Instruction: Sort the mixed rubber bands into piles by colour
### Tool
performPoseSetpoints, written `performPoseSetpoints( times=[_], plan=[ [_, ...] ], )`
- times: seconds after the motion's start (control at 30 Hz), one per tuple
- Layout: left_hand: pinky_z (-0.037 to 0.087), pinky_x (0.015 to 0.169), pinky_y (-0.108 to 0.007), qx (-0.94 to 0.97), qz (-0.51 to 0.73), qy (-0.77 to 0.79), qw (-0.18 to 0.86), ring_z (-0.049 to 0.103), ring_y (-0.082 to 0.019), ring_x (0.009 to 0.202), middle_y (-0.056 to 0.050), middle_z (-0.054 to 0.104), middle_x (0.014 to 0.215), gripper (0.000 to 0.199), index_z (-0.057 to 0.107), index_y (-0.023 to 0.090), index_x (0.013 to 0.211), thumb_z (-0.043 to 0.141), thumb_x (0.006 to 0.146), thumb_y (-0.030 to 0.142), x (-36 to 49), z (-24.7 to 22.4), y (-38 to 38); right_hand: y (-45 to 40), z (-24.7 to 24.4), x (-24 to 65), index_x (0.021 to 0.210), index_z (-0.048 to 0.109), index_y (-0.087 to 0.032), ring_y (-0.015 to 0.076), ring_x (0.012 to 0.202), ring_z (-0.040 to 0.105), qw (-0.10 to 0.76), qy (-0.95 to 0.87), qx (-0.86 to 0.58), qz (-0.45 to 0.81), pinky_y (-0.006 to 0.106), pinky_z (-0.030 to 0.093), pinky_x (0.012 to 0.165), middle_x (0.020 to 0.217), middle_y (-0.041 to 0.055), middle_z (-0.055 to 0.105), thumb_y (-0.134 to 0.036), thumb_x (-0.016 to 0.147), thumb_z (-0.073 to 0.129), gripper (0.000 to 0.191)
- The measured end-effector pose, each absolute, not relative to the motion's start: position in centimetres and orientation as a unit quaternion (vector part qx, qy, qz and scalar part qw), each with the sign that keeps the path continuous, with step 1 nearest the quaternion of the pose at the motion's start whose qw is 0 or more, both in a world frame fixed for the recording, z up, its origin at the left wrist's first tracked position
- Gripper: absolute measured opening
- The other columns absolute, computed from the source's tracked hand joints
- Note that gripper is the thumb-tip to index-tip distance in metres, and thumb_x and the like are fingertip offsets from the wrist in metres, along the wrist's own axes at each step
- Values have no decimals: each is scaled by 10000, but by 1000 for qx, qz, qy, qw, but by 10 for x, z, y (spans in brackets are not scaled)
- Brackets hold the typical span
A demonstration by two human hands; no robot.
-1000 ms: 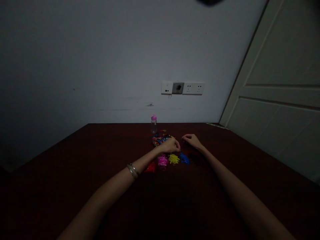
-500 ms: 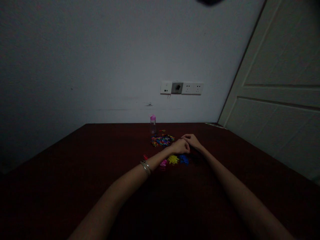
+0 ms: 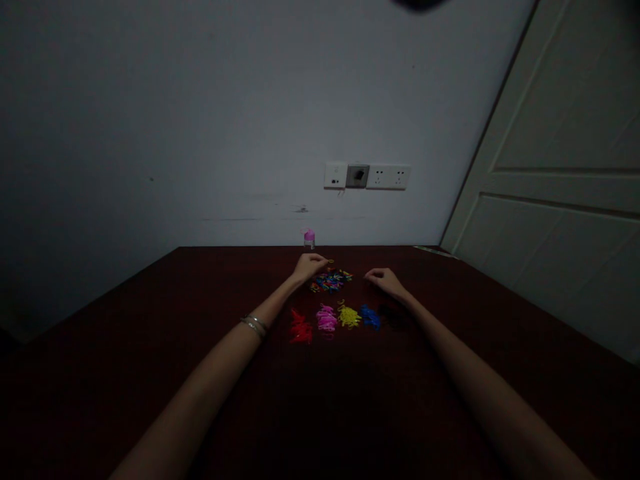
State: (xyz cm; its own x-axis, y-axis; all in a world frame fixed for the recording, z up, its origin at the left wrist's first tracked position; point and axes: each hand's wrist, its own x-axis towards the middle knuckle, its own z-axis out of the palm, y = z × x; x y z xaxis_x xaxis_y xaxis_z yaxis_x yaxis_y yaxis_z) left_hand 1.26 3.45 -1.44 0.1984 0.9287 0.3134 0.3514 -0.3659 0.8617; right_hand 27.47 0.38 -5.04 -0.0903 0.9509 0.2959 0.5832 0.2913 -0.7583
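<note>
Dark red tabletop (image 3: 360,400) spreads beneath two bare forearms in a dim room, with silvery bracelets (image 3: 255,325) around the left wrist. Nearest in the spread of small pieces, a row of color runs from left to right: red pile (image 3: 301,330), pink pile (image 3: 327,318), yellow pile (image 3: 349,316), blue pile (image 3: 370,317) and a barely visible black pile (image 3: 393,316) beside the right forearm. Beyond a strip of tabletop lies a mixed heap (image 3: 333,281) of multicolored pieces. The right hand (image 3: 386,280) rests to its right, fingers curled inward; whether they hold anything cannot be told. At the heap's far left, the left hand (image 3: 308,265) reaches over with fingertips drawn together beside a yellow loop (image 3: 331,261), in what appears to be a reach for a single piece; a grip cannot be confirmed. Pieces this slight seem to call for a light fingertip pinch, lifted free of their neighbors. Farther back, a pink-capped bottle (image 3: 309,235) stands partly hidden behind the left hand, near the far edge, limiting room on that side. Between heap and right hand runs a narrow gap. A pale wall (image 3: 240,120) bearing sockets (image 3: 389,177) closes off the far side; a paneled door (image 3: 565,133) slants at right.
</note>
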Motion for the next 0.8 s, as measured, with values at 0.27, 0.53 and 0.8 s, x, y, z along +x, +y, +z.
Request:
performPoseSetpoints(
  times=[0.27,0.53,0.8],
  plan=[
    [358,518,-198,571,513,563,305,517,-121,577,-29,607,589,320,664,103,783,577,639,375,-52,-37,47,12,-53,268,781,653,-140,154,665,568,368,-736,-532,199,244,434,615,717,36,642,-290,653,531,232],
    [370,573,-190,610,493,551,286,537,-132,684,-43,644,729,283,661,110,753,566,657,359,-47,-40,49,9,-51,255,999,609,-202,194,980,529,321,-788,-519,86,321,397,860,1057,73,587,-264,722,531,295],
    [352,546,-195,614,496,549,275,527,-131,628,-26,621,632,286,661,118,703,564,649,381,-46,-41,47,4,-45,248,995,619,-245,197,963,543,260,-811,-521,59,308,409,837,1048,49,603,-301,767,496,265]
  ],
)
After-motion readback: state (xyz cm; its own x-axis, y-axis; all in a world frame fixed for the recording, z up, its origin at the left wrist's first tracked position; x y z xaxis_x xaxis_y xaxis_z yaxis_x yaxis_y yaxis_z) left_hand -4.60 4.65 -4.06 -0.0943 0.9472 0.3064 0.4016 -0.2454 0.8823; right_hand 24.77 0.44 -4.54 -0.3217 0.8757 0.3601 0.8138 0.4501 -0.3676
